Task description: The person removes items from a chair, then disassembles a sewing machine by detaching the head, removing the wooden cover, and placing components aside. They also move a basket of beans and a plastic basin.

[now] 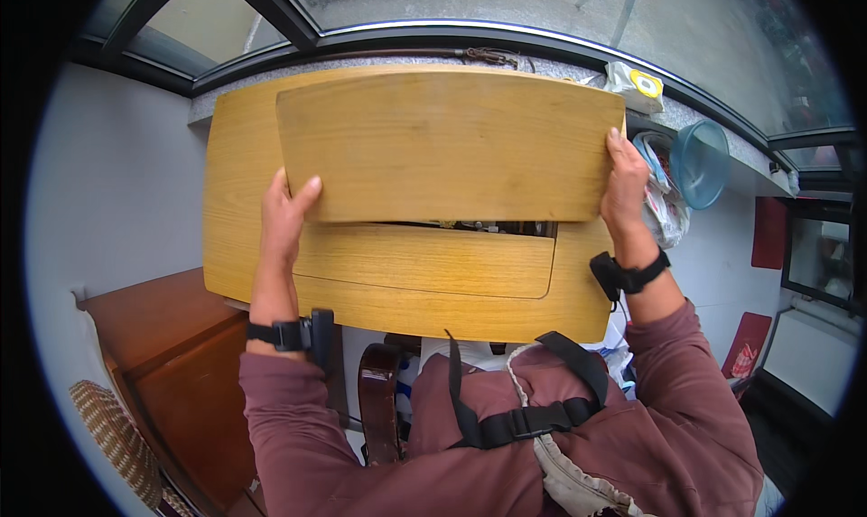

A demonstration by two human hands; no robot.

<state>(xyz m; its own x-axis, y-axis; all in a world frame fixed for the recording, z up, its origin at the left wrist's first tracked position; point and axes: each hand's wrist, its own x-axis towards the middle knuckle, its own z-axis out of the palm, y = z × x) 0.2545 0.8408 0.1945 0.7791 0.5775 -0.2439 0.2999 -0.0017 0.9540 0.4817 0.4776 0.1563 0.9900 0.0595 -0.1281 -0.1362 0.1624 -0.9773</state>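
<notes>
A flat wooden panel [447, 147] with a light yellow-brown grain is in both hands, over a wooden table [237, 169] of the same colour. My left hand [287, 214] grips its left end near the lower corner, thumb on top. At the right end, my right hand [624, 185] holds the edge, with its thumb at the side and the other fingers mostly hidden. Below the panel's near edge, part of an opening [506, 229] in the tabletop shows dark and metallic parts inside. The panel hides the rest of that opening. Nearer me lies a front strip [424, 262] of the tabletop, bounded by a seam.
A window with a dark frame [424, 37] runs behind the table. On the right are a translucent blue basin [700, 165], plastic bags [666, 214] and a white-yellow packet [635, 87]. A reddish-brown cabinet [181, 363] stands at left, a dark brown chair part [379, 400] below the table.
</notes>
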